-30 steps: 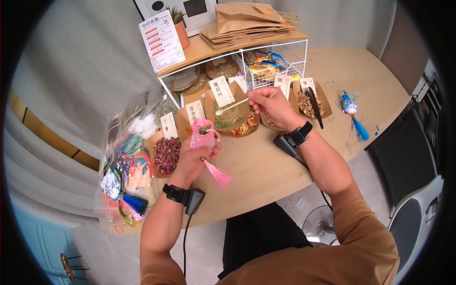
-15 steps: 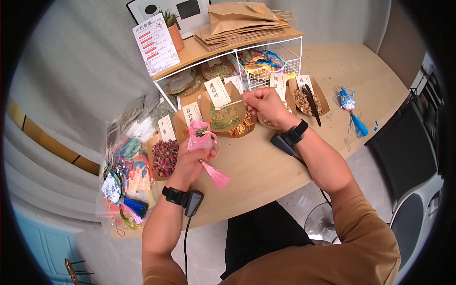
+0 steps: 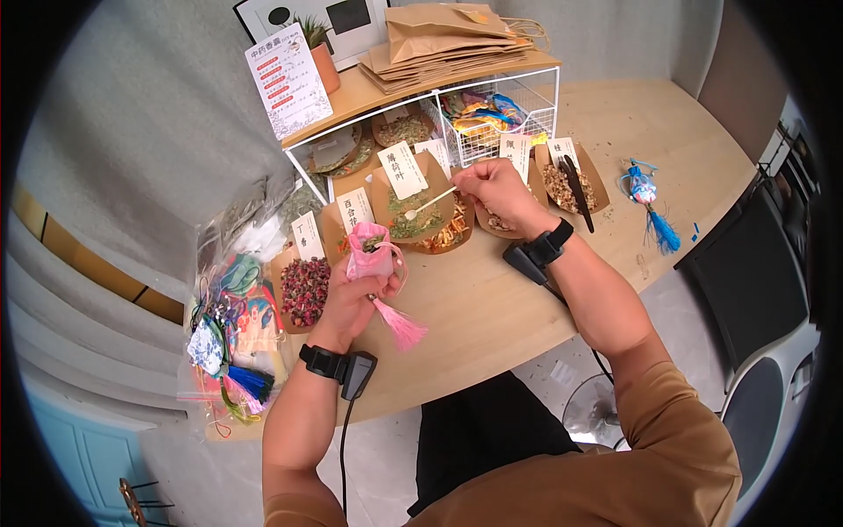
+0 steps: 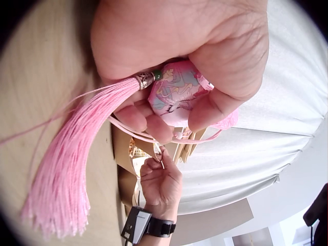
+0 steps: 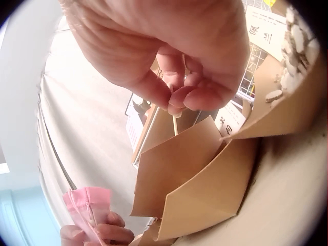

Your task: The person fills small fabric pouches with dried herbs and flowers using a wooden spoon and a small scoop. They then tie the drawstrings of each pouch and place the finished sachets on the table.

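Observation:
My left hand (image 3: 353, 300) grips a small pink drawstring pouch (image 3: 369, 260), its mouth up and dark green bits showing inside. In the left wrist view the pouch (image 4: 179, 95) has a printed pattern, and a pink tassel (image 4: 72, 164) hangs from its beaded end. Between thumb and fingertips, my right hand (image 3: 505, 198) pinches the thin handle of a small pale spoon (image 3: 433, 203). The spoon's bowl is over the crushed green leaves (image 3: 421, 221) in a brown paper tray (image 3: 381, 198). From the right wrist, only a bit of the handle (image 5: 176, 126) shows below my fingers.
Dark red buds (image 3: 305, 290) fill a tray at the left, beside plastic bags of sachets (image 3: 250, 307). Orange shreds (image 3: 452, 230) and brown chips (image 3: 562, 189) sit in other trays. Behind stands a shelf (image 3: 351, 114) with paper bags (image 3: 452, 44). A blue-tasselled sachet (image 3: 643, 189) lies right.
The spoon's bowl rose slightly, then dipped lower over the green leaves. My left hand with the pouch has stayed nearly in place; the head view has shifted a little.

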{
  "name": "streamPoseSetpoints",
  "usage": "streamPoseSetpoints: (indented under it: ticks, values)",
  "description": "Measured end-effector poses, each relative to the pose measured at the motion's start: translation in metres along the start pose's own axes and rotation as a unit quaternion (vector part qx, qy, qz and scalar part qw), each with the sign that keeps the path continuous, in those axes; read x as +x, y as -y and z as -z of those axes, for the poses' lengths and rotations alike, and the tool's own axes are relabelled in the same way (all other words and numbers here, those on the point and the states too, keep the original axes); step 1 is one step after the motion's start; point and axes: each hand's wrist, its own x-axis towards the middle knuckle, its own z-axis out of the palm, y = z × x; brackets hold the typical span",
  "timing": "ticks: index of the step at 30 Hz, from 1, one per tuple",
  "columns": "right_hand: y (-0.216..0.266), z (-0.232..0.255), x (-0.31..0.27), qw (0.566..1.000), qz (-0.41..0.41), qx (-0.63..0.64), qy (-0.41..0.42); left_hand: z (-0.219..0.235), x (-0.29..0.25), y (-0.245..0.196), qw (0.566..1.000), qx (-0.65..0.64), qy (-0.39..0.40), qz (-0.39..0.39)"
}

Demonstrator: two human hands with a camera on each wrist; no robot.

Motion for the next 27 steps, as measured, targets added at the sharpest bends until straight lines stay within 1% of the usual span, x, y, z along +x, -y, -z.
streamPoseSetpoints:
  ticks: [3, 6, 9, 12, 15, 18, 21, 27]
  values:
    - [0.003, 0.005, 0.000, 0.998, -0.003, -0.067, -0.020, -0.003, -0.001, -0.002, 1.000, -0.001, -0.011, 0.000]
    - [0.010, 0.007, -0.003, 0.997, -0.015, -0.074, -0.015, -0.004, -0.001, -0.002, 1.000, -0.008, -0.008, -0.003]
    - [0.003, 0.010, 0.002, 0.994, -0.020, -0.099, 0.030, 0.004, 0.000, 0.000, 1.000, -0.006, 0.019, 0.005]
    - [0.000, 0.004, 0.001, 0.998, -0.015, -0.035, 0.057, 0.002, 0.001, 0.000, 1.000, -0.011, 0.020, 0.004]
    - [0.005, 0.004, 0.000, 0.993, -0.084, 0.027, 0.081, -0.004, 0.000, -0.002, 1.000, -0.005, -0.008, 0.001]
    - [-0.003, 0.002, 0.003, 0.987, -0.091, 0.093, 0.090, -0.005, -0.001, -0.003, 1.000, 0.000, -0.012, 0.002]
    - [-0.003, 0.003, 0.003, 0.985, -0.107, 0.106, 0.089, 0.003, 0.000, 0.000, 1.000, 0.007, 0.008, 0.009]
    - [-0.001, 0.004, 0.003, 0.981, -0.134, 0.115, 0.084, 0.000, 0.000, -0.001, 1.000, 0.001, 0.003, 0.002]
